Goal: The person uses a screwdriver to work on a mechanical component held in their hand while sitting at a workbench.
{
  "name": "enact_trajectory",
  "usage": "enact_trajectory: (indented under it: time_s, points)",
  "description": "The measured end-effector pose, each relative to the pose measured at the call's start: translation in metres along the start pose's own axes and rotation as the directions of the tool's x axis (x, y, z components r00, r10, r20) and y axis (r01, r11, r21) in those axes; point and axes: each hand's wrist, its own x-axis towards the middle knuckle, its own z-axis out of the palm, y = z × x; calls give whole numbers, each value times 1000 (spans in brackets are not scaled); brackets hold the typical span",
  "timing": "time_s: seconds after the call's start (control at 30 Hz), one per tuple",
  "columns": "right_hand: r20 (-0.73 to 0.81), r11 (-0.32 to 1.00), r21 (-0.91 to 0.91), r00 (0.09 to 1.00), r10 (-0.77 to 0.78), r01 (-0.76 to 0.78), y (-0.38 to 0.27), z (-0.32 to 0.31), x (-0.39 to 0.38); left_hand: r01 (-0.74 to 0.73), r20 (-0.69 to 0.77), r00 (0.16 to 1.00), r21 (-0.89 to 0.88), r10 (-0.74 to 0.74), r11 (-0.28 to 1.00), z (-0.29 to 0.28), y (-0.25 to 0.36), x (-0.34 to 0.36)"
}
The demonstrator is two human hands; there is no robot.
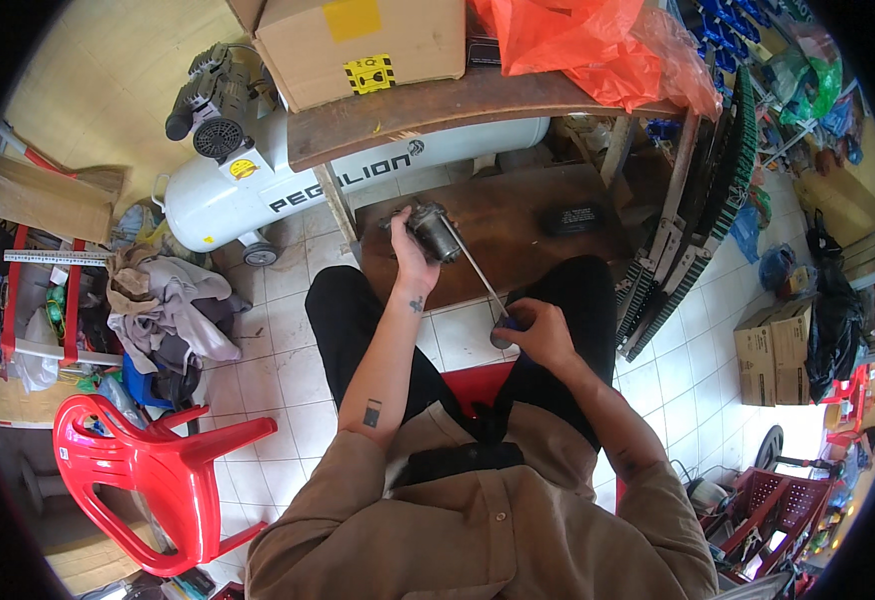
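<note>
In the middle of the head view, my left hand (411,250) grips a dark metal cylindrical part (435,236), like a small motor, tilted above a brown wooden board (498,280). My right hand (540,335) is wrapped round the dark blue and grey handle of a long screwdriver (481,272), whose shaft reaches up and left to the metal part; I cannot tell exactly where its tip touches. Both hands are over my lap, between my knees. A small black object (571,220) lies on the board, right of the metal part.
A white air compressor (203,205) stands behind a wooden shelf (388,120) holding a cardboard box (368,40) and orange plastic (588,50). A red chair (128,460) and piled cloth (158,300) are at left; long rails (683,240), boxes (773,355) and crates (768,515) are at right.
</note>
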Motion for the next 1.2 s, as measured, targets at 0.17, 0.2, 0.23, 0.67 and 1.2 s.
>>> enact_trajectory:
  time_s: [0.17,0.2,0.23,0.67,1.2]
  points:
    - [-208,947,-309,965,-162,93,-6,3,3,-31,93,995,-19,32,999,-11,-6,9]
    - [-167,943,-324,978,-129,70,0,7,4,-43,103,994,-31,46,999,-15,-10,11]
    - [-127,940,-339,987,-94,46,1,10,4,-55,114,992,-42,59,998,-13,-12,8]
    - [106,994,88,993,59,-69,-5,-6,-1,-324,398,874,52,278,945,-5,0,-5]
    - [281,973,50,938,204,-227,-25,-10,3,-342,416,876,175,245,923,-2,-4,-11]
